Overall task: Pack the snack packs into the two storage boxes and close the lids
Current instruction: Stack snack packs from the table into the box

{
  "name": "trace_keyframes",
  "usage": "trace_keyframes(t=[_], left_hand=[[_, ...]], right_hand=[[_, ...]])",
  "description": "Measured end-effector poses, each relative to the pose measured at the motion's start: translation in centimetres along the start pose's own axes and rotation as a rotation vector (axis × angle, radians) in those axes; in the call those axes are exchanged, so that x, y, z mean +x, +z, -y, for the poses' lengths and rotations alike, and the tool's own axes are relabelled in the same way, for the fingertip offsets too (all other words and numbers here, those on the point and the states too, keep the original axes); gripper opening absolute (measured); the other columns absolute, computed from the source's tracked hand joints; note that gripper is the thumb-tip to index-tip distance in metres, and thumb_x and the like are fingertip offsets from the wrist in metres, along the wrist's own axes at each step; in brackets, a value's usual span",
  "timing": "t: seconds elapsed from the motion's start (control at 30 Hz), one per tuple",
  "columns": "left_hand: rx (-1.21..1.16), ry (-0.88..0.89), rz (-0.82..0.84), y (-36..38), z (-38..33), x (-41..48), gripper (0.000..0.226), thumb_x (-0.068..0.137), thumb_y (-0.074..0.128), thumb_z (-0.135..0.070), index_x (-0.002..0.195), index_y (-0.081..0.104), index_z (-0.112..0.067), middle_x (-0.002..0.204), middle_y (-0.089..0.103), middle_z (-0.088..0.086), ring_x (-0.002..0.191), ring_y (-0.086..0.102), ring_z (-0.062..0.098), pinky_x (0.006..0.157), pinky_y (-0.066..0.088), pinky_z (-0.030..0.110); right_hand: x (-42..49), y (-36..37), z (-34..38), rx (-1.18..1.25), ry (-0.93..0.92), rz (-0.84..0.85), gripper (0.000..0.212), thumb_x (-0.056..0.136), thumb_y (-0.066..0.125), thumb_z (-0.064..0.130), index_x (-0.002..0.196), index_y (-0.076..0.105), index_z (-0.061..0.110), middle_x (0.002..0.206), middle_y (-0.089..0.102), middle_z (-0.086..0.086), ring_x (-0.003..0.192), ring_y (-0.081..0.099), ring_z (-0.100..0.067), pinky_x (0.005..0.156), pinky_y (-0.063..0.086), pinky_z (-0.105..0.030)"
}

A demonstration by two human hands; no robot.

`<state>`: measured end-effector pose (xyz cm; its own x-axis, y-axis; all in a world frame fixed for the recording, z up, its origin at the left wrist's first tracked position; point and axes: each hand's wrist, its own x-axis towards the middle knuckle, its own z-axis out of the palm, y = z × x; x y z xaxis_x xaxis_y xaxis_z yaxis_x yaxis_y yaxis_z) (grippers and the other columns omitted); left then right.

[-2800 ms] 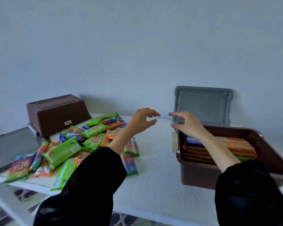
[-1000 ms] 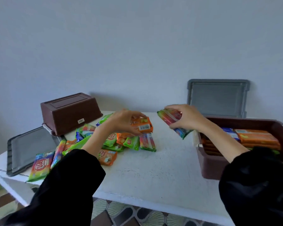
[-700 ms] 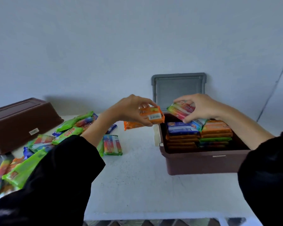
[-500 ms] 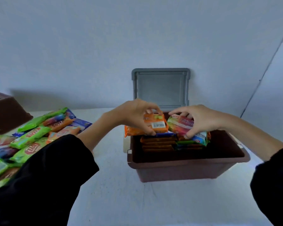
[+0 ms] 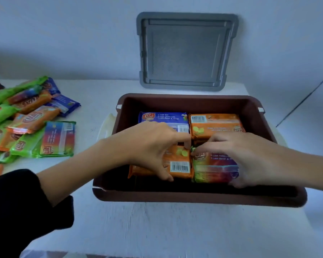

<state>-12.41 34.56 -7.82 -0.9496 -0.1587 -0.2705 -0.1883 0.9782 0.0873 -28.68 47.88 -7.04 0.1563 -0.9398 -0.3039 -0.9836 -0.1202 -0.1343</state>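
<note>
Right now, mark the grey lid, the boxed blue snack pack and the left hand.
grey lid (image 5: 185, 51), head view, panel centre.
boxed blue snack pack (image 5: 165, 117), head view, printed face.
left hand (image 5: 149, 146), head view, back.

Brown box (image 5: 280, 199); grey lid (image 5: 186, 51); orange (image 5: 177, 164), rainbow (image 5: 214, 170), blue (image 5: 164, 117) packs; white table (image 5: 157, 226).

Dim, bluish, soft light; slight motion blur, wide-angle bending at edges, dark shadow inside the box (image 5: 194, 101).

Plain indoor room, prob. a home or small stockroom; can't tell which. Pale wall (image 5: 82, 34), rough white-painted table (image 5: 157, 229) against it, w/ plastic storage box (image 5: 194, 197), grey lid (image 5: 185, 51) & loose snack packs (image 5: 26, 123).
</note>
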Motion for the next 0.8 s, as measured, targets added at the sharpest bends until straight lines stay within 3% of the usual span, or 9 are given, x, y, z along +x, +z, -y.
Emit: trace_keyframes(t=[0.23,0.43,0.67,0.8], left_hand=[[0.163,-0.026,0.071,2.7,-0.8,2.3,0.074,0.075,0.066,-0.051,0.131,0.026,-0.022,0.121,0.054,0.001,0.104,0.056,0.022,0.068,0.04,0.032],[0.273,0.012,0.137,3.5,-1.1,2.8,0.067,0.079,0.064,-0.049,0.13,0.034,-0.018,0.121,0.055,0.004,0.106,0.057,0.026,0.066,0.033,0.031],[0.315,0.059,0.111,4.0,-1.2,2.8,0.061,0.084,0.059,-0.048,0.132,0.04,-0.016,0.131,0.042,0.006,0.11,0.053,0.026,0.066,0.036,0.032],[0.302,0.073,0.133,4.2,-1.1,2.8,0.065,0.082,0.062,-0.047,0.134,0.04,-0.013,0.133,0.044,0.006,0.112,0.053,0.025,0.079,0.048,0.035]], right_hand=[[1.9,2.2,-1.4,-0.079,0.016,0.041,0.081,0.074,0.07,0.026,0.14,0.025,0.037,0.133,0.042,0.012,0.122,0.043,-0.009,0.096,0.042,-0.024],[2.6,3.3,-1.2,-0.136,-0.027,0.089,0.077,0.078,0.065,0.02,0.142,0.025,0.032,0.141,0.039,0.01,0.127,0.043,-0.014,0.095,0.044,-0.029],[2.9,3.5,-1.1,-0.193,-0.043,0.152,0.063,0.084,0.061,0.03,0.14,0.033,0.025,0.136,0.044,0.003,0.124,0.045,-0.017,0.097,0.043,-0.033],[3.2,3.4,-0.6,-0.265,-0.052,0.197,0.064,0.086,0.059,0.033,0.141,0.028,0.022,0.133,0.043,-0.002,0.119,0.048,-0.021,0.093,0.044,-0.033]])
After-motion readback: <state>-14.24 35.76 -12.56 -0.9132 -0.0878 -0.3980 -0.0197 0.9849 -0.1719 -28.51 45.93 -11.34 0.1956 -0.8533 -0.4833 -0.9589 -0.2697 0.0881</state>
